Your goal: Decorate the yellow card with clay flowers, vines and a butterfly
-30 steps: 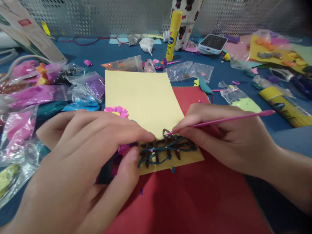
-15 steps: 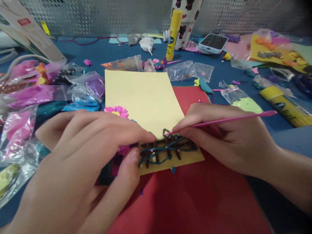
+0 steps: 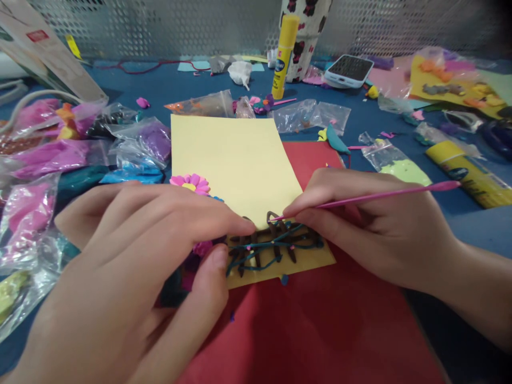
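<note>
Between thumb and fingers, my right hand [image 3: 372, 229] grips a thin pink modelling tool [image 3: 376, 197]. Its tip touches a dark brown clay loop at the upper edge of a fence-like clay piece [image 3: 276, 245]. Blue-green strands and tiny pink dots cross the brown strips. This work lies on the lower part of a pale yellow paper [image 3: 232, 160]. My left hand [image 3: 140, 266] rests over the paper's left side, index fingertip by the brown strips and thumb apart from it. A pink clay flower [image 3: 190, 183] with a yellow centre shows above my left knuckles; my hand partly hides other clay pieces there.
Under the paper lies a red sheet [image 3: 304, 330] on the blue table. Clay bags [image 3: 52, 157] crowd the left. A yellow glue stick [image 3: 285, 56] stands at the back near a phone [image 3: 349, 71]; another glue stick [image 3: 472, 173] lies right.
Hardly anything differs. The rear end of the pink tool has shifted slightly to the right, while its tip stays on the brown loop. My left hand stays on the paper.
</note>
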`<state>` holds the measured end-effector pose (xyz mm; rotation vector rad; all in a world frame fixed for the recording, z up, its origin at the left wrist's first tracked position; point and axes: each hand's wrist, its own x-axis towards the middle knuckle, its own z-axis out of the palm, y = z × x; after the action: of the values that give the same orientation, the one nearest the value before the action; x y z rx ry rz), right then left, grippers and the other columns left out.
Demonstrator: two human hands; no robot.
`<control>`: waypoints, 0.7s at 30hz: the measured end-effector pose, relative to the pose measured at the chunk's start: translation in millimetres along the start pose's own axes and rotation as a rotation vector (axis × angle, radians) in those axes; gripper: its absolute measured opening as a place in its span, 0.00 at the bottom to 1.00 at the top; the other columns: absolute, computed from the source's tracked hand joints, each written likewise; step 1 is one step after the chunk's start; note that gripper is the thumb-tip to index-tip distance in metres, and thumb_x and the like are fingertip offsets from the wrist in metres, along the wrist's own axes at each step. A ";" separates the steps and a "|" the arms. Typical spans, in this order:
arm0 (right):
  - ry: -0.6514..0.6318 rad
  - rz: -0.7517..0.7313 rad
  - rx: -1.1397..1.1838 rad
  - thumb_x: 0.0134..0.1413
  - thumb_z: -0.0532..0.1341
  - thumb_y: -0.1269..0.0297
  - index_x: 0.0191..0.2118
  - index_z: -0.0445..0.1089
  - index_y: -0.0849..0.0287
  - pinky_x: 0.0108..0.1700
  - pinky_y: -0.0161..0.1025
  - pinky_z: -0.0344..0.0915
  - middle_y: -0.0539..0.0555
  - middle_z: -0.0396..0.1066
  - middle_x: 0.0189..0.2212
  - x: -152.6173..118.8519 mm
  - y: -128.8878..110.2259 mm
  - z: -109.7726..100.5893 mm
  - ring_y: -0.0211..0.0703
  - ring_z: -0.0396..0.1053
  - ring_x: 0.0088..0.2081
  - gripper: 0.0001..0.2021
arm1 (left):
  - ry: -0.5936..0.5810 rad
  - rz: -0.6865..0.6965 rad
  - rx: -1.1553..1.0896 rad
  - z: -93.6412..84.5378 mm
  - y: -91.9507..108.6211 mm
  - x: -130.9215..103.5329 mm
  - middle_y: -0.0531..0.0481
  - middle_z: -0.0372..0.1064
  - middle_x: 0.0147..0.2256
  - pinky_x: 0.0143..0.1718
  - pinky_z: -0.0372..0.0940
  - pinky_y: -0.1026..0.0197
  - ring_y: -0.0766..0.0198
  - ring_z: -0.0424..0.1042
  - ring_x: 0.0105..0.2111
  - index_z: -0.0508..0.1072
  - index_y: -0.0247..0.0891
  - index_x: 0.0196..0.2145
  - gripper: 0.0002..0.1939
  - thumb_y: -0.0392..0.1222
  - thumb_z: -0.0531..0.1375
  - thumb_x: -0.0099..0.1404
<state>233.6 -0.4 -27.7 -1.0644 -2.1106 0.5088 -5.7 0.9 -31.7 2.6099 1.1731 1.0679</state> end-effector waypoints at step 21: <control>0.326 0.127 -0.125 0.58 0.60 0.66 0.37 0.77 0.56 0.36 0.38 0.68 0.52 0.77 0.35 10.6 28.6 -20.8 0.42 0.73 0.36 0.07 | -0.009 0.020 0.177 -16.3 -1.4 12.1 0.54 0.72 0.38 0.47 0.53 0.51 0.57 0.68 0.40 0.70 0.49 0.41 0.09 0.39 0.52 0.67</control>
<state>259.9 25.5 -26.9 -1.2658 -1.8142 0.2442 -11.3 7.0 -13.0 2.7597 1.2980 0.9980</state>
